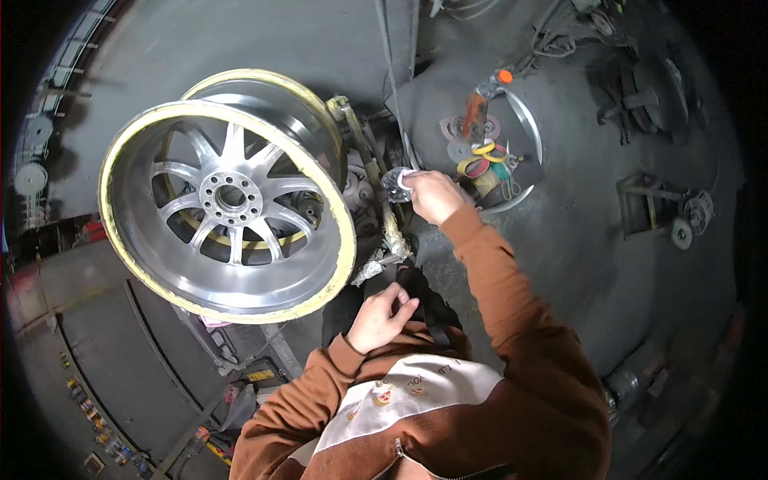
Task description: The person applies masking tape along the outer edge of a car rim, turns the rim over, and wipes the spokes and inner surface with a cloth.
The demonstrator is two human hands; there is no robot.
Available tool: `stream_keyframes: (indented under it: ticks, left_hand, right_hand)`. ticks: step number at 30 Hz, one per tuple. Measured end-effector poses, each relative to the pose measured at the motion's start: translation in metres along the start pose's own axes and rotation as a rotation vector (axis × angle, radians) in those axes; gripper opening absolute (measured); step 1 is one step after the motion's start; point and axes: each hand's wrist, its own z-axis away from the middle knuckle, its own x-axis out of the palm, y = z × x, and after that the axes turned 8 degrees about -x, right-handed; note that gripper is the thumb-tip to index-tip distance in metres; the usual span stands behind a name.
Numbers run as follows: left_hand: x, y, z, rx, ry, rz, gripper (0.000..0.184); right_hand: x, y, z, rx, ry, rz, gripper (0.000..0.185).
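Observation:
My right hand (434,197) is closed around a clear plastic bottle (394,186), its rounded end pointing left. A pale patch shows on the bottle beside my fingertips. In front of my chest, my left hand (382,320) has its fingers curled in toward the thumb; whether anything small is between them I cannot make out. A shiny silver multi-spoke car wheel rim (231,198) with yellowish edges sits tilted on a stand to the left. Neither hand touches it. The bottle is near the stand's post (392,228), which is crusted with pale material.
At the right, a round stand (534,132) carries an orange-capped bottle (492,82), tape rolls (473,166), discs and scissors (510,188). A hose (387,64) hangs near the post. A metal frame (640,204) and a dark wheeled base (648,100) stand farther right.

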Motion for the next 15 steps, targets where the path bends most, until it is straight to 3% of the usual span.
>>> stream_keyframes:
  ticks: [1, 7, 10, 11, 12, 14, 15]
  left_hand:
    - [-0.002, -0.004, 0.006, -0.018, 0.003, -0.003, 0.024]
    - [-0.017, -0.016, 0.03, -0.042, 0.046, 0.156, 0.023]
    - [-0.035, -0.016, 0.048, 0.027, 0.099, 0.212, 0.024]
    - [-0.046, -0.013, 0.057, 0.015, 0.104, 0.23, 0.023]
    - [-0.057, -0.01, 0.066, 0.012, 0.097, 0.249, 0.023]
    - [-0.083, -0.013, 0.086, -0.017, 0.145, 0.337, 0.02]
    - [-0.093, -0.025, 0.094, 0.041, 0.218, 0.413, 0.018]
  right_hand:
    - [0.004, 0.001, -0.009, 0.01, -0.214, 0.112, 0.026]
    - [0.031, 0.019, -0.029, 0.056, -0.573, 0.374, 0.018]
    - [0.018, 0.012, -0.021, 0.048, -0.527, 0.332, 0.031]
    - [0.013, 0.029, -0.011, -0.076, -0.445, 0.199, 0.029]
    - [0.002, 0.021, -0.011, -0.068, -0.421, 0.284, 0.024]
    - [-0.044, -0.041, -0.017, 0.536, -0.352, -0.191, 0.02]
    - [-0.062, -0.054, -0.011, 0.441, -0.317, -0.259, 0.018]
